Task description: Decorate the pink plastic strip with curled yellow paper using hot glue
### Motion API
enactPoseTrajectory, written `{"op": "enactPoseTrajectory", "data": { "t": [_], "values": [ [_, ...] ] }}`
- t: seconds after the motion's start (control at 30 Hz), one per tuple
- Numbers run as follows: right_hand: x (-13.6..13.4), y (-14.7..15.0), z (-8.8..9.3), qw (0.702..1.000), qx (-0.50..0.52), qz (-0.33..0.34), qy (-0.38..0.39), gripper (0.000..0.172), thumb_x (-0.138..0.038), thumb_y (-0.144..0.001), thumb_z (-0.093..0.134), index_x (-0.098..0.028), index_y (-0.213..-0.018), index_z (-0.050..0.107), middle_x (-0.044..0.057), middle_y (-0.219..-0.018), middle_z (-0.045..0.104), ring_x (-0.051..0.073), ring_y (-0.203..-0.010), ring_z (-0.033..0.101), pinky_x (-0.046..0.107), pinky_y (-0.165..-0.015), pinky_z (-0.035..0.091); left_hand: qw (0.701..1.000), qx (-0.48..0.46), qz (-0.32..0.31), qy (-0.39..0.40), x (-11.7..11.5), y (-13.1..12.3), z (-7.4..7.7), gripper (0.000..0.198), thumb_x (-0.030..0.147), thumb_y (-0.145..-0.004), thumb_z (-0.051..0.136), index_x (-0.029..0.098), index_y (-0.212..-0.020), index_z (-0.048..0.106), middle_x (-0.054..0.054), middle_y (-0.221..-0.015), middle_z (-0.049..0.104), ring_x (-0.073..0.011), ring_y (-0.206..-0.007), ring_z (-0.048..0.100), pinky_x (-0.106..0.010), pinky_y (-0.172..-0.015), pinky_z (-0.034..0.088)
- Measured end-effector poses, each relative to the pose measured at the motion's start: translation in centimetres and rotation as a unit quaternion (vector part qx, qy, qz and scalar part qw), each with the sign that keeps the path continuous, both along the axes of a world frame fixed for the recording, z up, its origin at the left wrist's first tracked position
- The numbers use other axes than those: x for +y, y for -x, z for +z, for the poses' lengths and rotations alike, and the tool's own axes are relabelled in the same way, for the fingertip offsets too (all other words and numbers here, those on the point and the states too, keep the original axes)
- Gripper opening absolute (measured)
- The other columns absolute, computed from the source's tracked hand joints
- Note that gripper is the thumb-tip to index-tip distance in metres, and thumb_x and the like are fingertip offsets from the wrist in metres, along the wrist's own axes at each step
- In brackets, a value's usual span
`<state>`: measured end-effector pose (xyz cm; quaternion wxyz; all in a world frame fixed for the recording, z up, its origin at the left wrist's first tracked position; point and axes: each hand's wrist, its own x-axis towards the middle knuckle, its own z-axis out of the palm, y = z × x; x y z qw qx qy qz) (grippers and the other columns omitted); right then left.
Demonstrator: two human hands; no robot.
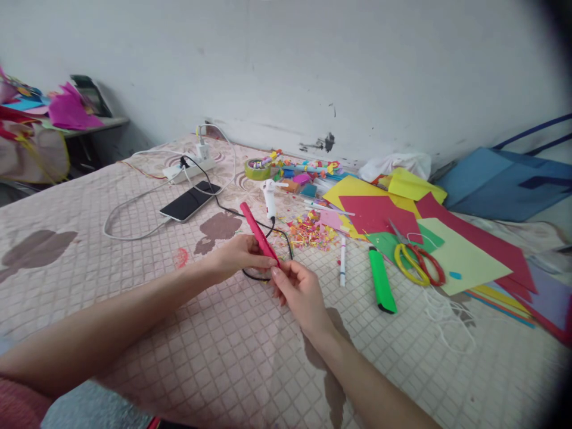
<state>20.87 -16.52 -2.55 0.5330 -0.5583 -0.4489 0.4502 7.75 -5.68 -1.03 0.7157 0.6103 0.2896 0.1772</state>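
A slim red tube (255, 226), seemingly rolled paper, slants between my hands above the table. My left hand (239, 256) has its fingers closed round the lower half. At the near end my right hand (301, 289) pinches it between thumb and fingers, and part of that end is hidden. Just behind the tube stands a white hot glue gun (269, 199) with a black cord. To the right lie a white pen (342, 262), a green box cutter (382, 283) and scissors (420, 265) with yellow and red handles.
Coloured paper sheets (469, 253) overlap on the right beside tangled white string (447, 316). Paper scraps (313, 229) lie near a roll of tape (258, 168). A phone (190, 201) is cabled near a power strip (190, 168). A blue bag (504, 185) stands far right by the wall.
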Motion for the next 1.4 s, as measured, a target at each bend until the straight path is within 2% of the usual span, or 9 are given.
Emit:
{"op": "enactPoseTrajectory", "data": {
  "t": [0.13, 0.3, 0.47, 0.57, 0.73, 0.9, 1.13, 1.3, 1.4],
  "values": [
    [0.0, -0.1, -0.2, 1.000, 0.023, -0.017, 0.001, 0.023, -0.039, -0.079, 0.054, -0.017, -0.074, 0.053, -0.003, -0.058, 0.054, 0.007, -0.043, 0.048, 0.017, -0.036, 0.036, 1.000, -0.004, 0.011, 0.027, 0.1, 0.0, 0.3, 0.020, 0.026, -0.067, 0.071, 0.013, -0.080, 0.064, -0.003, -0.077, 0.070, -0.0113, -0.066, 0.063, -0.024, -0.067, 0.049],
    [0.0, 0.0, -0.4, 0.999, 0.035, -0.016, 0.005, 0.025, -0.039, -0.079, 0.054, -0.018, -0.066, 0.050, -0.004, -0.055, 0.054, 0.007, -0.040, 0.046, 0.017, -0.036, 0.036, 1.000, 0.002, 0.019, 0.014, -0.1, 0.0, 0.3, 0.018, 0.026, -0.068, 0.071, 0.012, -0.076, 0.064, -0.002, -0.070, 0.069, -0.0099, -0.060, 0.061, -0.022, -0.063, 0.048],
    [0.1, 0.0, -0.4, 0.998, 0.048, -0.027, 0.006, 0.024, -0.039, -0.078, 0.055, -0.018, -0.067, 0.050, -0.004, -0.055, 0.054, 0.006, -0.041, 0.046, 0.017, -0.035, 0.036, 0.998, -0.010, 0.035, 0.042, -0.3, -0.1, 0.6, 0.026, 0.032, -0.070, 0.070, 0.011, -0.083, 0.061, -0.006, -0.079, 0.069, -0.0124, -0.066, 0.063, -0.027, -0.068, 0.050],
    [0.1, 0.1, -0.2, 0.998, 0.051, -0.022, 0.002, 0.024, -0.040, -0.078, 0.055, -0.017, -0.071, 0.052, -0.003, -0.057, 0.054, 0.006, -0.042, 0.046, 0.016, -0.035, 0.036, 0.999, -0.011, 0.034, 0.040, -0.4, -0.1, 0.9, 0.027, 0.034, -0.071, 0.068, 0.010, -0.080, 0.061, -0.006, -0.077, 0.069, -0.0122, -0.066, 0.063, -0.027, -0.069, 0.050],
    [0.1, 0.1, -0.3, 0.999, 0.045, -0.029, -0.003, 0.026, -0.041, -0.079, 0.055, -0.017, -0.069, 0.051, -0.003, -0.056, 0.052, 0.006, -0.041, 0.046, 0.016, -0.035, 0.036, 0.999, 0.004, 0.027, 0.016, -0.3, -0.1, 0.4, 0.024, 0.032, -0.070, 0.069, 0.012, -0.080, 0.062, -0.004, -0.075, 0.069, -0.0108, -0.064, 0.063, -0.024, -0.066, 0.050],
    [0.0, -0.1, -0.5, 0.999, 0.020, -0.041, -0.010, 0.025, -0.039, -0.079, 0.053, -0.017, -0.068, 0.051, -0.003, -0.056, 0.052, 0.006, -0.042, 0.045, 0.016, -0.036, 0.036, 0.999, -0.018, 0.028, 0.035, -0.2, -0.2, -0.1, 0.024, 0.033, -0.072, 0.068, 0.013, -0.081, 0.062, -0.004, -0.077, 0.070, -0.0120, -0.067, 0.064, -0.026, -0.069, 0.050],
    [0.0, 0.2, -0.1, 0.999, 0.009, -0.049, -0.004, 0.026, -0.039, -0.079, 0.054, -0.017, -0.065, 0.049, -0.003, -0.054, 0.051, 0.006, -0.041, 0.044, 0.016, -0.035, 0.035, 0.999, -0.011, 0.036, 0.030, -0.5, -0.3, 0.4, 0.025, 0.033, -0.070, 0.069, 0.011, -0.079, 0.060, -0.005, -0.075, 0.069, -0.0130, -0.066, 0.064, -0.028, -0.070, 0.050],
    [0.1, 0.0, -0.3, 0.999, 0.016, -0.047, 0.002, 0.025, -0.041, -0.080, 0.052, -0.017, -0.071, 0.051, -0.002, -0.058, 0.054, 0.007, -0.043, 0.046, 0.017, -0.036, 0.037, 0.998, -0.055, 0.017, 0.039, -0.6, -0.4, 0.7, 0.023, 0.026, -0.069, 0.071, 0.013, -0.083, 0.060, -0.003, -0.079, 0.068, -0.0124, -0.072, 0.063, -0.027, -0.072, 0.049],
    [0.1, -0.1, -0.2, 0.997, -0.042, -0.060, -0.023, 0.020, -0.038, -0.080, 0.053, -0.018, -0.083, 0.056, -0.001, -0.065, 0.057, 0.010, -0.049, 0.050, 0.020, -0.041, 0.041, 0.998, -0.051, 0.030, 0.034, -0.4, -0.3, 0.2, 0.020, 0.026, -0.070, 0.070, 0.013, -0.081, 0.060, -0.002, -0.078, 0.068, -0.0118, -0.071, 0.063, -0.026, -0.071, 0.049]
  ]
}}
